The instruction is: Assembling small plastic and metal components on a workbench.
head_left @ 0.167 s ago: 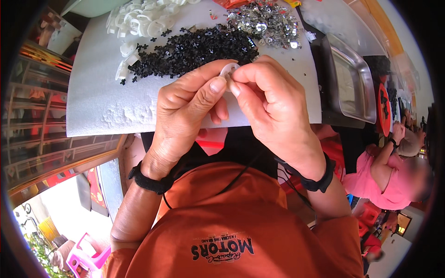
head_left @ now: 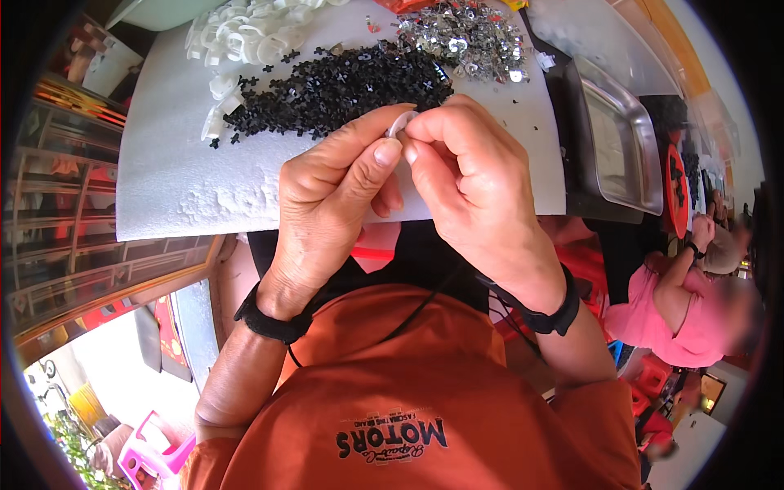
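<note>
A small round white plastic part [head_left: 399, 123] is pinched between thumb and forefinger of my left hand [head_left: 336, 175], above the near side of the white foam-covered table [head_left: 180, 175]. My right hand [head_left: 482, 167] has its thumb and forefinger closed at the right edge of the same part; whether a smaller piece sits between those fingertips is hidden. Just beyond my hands lies a heap of small black cross-shaped pieces [head_left: 335, 90]. Behind it to the right is a pile of small shiny metal pieces [head_left: 465, 39], and at the far left a pile of white plastic parts [head_left: 249, 33].
A rectangular steel tray [head_left: 616, 139] stands right of the foam sheet. Further right sits a person in a pink shirt [head_left: 665, 314], near a red round tray [head_left: 676, 192]. A pink plastic stool [head_left: 155, 445] is at the lower left. Black bands circle both my wrists.
The white part has turned, showing less of its flat face. My right fingers have shifted slightly left and my right wrist has tilted a little.
</note>
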Action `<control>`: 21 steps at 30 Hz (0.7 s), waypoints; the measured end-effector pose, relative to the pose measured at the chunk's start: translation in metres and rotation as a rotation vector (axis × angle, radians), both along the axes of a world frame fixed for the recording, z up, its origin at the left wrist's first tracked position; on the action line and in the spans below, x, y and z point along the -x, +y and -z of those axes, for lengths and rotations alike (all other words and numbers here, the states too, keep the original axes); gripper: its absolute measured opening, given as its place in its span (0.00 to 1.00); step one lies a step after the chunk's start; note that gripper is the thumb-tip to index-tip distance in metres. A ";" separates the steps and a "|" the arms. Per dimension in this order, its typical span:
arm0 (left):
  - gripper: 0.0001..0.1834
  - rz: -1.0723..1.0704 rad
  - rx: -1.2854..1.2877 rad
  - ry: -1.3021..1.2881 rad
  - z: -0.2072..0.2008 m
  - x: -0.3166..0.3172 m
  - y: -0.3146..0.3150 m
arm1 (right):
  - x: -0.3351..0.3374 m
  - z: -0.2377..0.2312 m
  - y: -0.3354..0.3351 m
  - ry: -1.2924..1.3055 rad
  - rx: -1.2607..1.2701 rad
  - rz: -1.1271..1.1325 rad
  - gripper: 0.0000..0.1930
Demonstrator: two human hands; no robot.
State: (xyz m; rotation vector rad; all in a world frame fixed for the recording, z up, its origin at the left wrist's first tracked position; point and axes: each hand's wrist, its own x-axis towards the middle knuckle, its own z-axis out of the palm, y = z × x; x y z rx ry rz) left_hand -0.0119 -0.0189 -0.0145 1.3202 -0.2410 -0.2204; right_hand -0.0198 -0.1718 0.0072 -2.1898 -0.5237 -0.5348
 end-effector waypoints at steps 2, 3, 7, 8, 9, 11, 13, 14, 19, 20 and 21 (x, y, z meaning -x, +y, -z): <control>0.17 -0.013 -0.023 -0.032 0.002 -0.001 0.000 | -0.001 0.002 0.000 -0.017 -0.007 -0.002 0.06; 0.17 -0.013 -0.024 -0.031 0.002 -0.001 0.001 | 0.000 0.001 0.000 0.009 -0.059 -0.025 0.06; 0.16 -0.025 -0.048 -0.048 0.001 0.001 0.001 | 0.003 -0.004 -0.003 0.062 -0.087 -0.048 0.06; 0.16 -0.028 -0.039 -0.059 0.002 0.001 0.001 | 0.003 -0.004 -0.003 0.063 -0.088 -0.047 0.06; 0.16 -0.027 -0.040 -0.058 0.002 0.001 0.001 | 0.003 -0.003 -0.002 0.080 -0.109 -0.044 0.06; 0.16 -0.047 -0.074 -0.045 -0.001 0.001 0.000 | 0.002 -0.002 -0.002 0.098 -0.132 -0.040 0.05; 0.16 -0.070 -0.108 -0.077 -0.002 0.001 -0.001 | 0.002 -0.003 -0.004 0.138 -0.085 -0.047 0.03; 0.16 -0.094 -0.141 -0.109 -0.002 0.001 -0.001 | 0.001 -0.003 -0.004 0.139 -0.085 -0.048 0.03; 0.15 -0.032 -0.108 -0.021 -0.001 -0.003 0.004 | -0.004 -0.006 -0.006 0.323 -0.100 -0.079 0.01; 0.15 0.002 -0.066 0.022 -0.002 -0.003 0.005 | -0.004 -0.009 -0.007 0.326 -0.100 -0.080 0.01; 0.15 0.000 -0.065 0.025 -0.003 -0.004 0.006 | -0.004 -0.015 -0.010 0.381 -0.098 -0.097 0.02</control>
